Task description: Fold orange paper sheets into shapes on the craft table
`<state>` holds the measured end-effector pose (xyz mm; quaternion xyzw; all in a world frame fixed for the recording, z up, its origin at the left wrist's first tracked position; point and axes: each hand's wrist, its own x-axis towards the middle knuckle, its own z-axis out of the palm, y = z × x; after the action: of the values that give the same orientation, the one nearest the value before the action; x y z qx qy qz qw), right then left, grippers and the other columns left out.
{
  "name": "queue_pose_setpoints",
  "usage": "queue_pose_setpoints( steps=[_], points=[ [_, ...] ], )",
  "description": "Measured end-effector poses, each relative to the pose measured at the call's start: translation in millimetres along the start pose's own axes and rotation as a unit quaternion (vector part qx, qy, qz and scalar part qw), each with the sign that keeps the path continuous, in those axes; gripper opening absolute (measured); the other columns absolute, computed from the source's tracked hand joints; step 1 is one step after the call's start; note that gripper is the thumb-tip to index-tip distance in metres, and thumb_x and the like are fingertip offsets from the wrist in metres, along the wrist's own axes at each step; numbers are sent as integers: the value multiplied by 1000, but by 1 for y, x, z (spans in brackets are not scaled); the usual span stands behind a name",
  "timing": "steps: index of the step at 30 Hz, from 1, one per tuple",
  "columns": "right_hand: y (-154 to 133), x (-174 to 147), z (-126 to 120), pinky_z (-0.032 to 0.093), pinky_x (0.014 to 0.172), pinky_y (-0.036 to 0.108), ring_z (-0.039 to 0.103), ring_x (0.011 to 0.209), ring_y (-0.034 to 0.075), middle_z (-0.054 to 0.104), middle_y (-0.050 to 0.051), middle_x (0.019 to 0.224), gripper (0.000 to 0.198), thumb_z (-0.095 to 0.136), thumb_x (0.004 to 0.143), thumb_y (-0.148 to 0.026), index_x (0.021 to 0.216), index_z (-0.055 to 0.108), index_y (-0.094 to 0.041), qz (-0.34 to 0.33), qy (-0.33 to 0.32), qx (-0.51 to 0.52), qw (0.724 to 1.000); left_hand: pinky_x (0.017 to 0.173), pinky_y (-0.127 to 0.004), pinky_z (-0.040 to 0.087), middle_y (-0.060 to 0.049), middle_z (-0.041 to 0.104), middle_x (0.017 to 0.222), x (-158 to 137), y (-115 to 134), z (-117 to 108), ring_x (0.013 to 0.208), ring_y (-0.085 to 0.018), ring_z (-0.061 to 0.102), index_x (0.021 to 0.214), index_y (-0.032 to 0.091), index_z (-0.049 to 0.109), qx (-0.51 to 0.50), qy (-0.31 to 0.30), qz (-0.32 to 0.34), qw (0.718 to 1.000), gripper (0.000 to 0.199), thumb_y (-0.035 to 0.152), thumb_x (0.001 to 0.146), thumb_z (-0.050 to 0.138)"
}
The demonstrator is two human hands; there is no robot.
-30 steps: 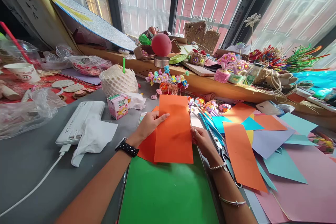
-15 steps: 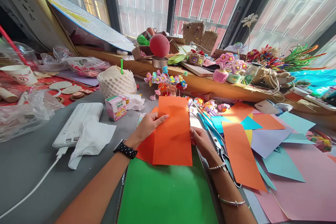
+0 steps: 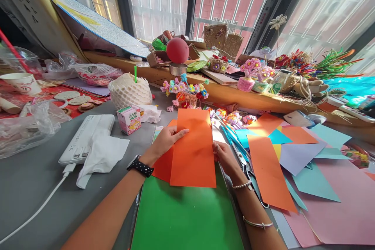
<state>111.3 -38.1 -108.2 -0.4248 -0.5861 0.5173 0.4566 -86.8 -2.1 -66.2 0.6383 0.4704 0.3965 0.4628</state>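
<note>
Head view, grey worktable [image 3: 32,191]: we record an orange paper rectangle [image 3: 193,160], centre, held over the far part of a green board [image 3: 187,216].

Left hand [image 3: 164,142]: thumb laid on the paper's face by its left edge, the other fingers partly hidden; we count it as holding the sheet. Black polka-dot watch strap [image 3: 144,168] at the wrist.

Right hand [image 3: 225,157]: fingers drawn narrow, pinching the paper's right edge. Bead bracelet [image 3: 241,185] and silver bangle [image 3: 258,224] on the forearm.

Second orange sheet [image 3: 161,170]: behind the first, showing at its left; we cannot tell whether the two are joined.

Right of the board, we note scissors [image 3: 241,158], an orange strip [image 3: 269,172] lying loose, a lavender sheet [image 3: 299,158] and a large pink sheet [image 3: 345,220].

Left, we list a white power bank [image 3: 76,144] with a cable plugged in, a crumpled tissue [image 3: 107,154] lying partly over it, and a small pink drink carton [image 3: 129,121].

Beyond the paper: crocheted flowers [image 3: 175,87], multicoloured. On the ledge: one red ball [image 3: 177,50], above a round metal tin [image 3: 178,70].
</note>
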Motion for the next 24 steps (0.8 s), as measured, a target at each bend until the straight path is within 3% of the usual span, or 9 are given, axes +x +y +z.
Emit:
queue_pose_setpoints(
  steps=[7,15,24],
  points=[
    [1,0,0,14,45,24,22,46,9,27,-6,50,42,43,75,-54,53,34,-19,3,3,-4,1000,41,-20,32,1,53,53,0,1,0,49,-11,47,67,13,60,-6,-10,-4,1000,36,49,65,56],
    [0,0,2,15,44,25,22,46,9,28,-5,50,43,42,74,-57,54,35,-20,10,17,-13,1000,40,-19,29,2,49,48,0,0,0,45,-9,43,57,14,55,2,3,-6,1000,36,49,64,57],
    [-4,-1,2,16,43,25,24,43,9,28,-5,49,44,38,74,-60,55,38,-20,17,24,-38,999,42,-19,31,2,48,55,1,-1,1,50,-10,43,63,14,52,-11,-33,-19,999,36,50,66,55]
  ],
)
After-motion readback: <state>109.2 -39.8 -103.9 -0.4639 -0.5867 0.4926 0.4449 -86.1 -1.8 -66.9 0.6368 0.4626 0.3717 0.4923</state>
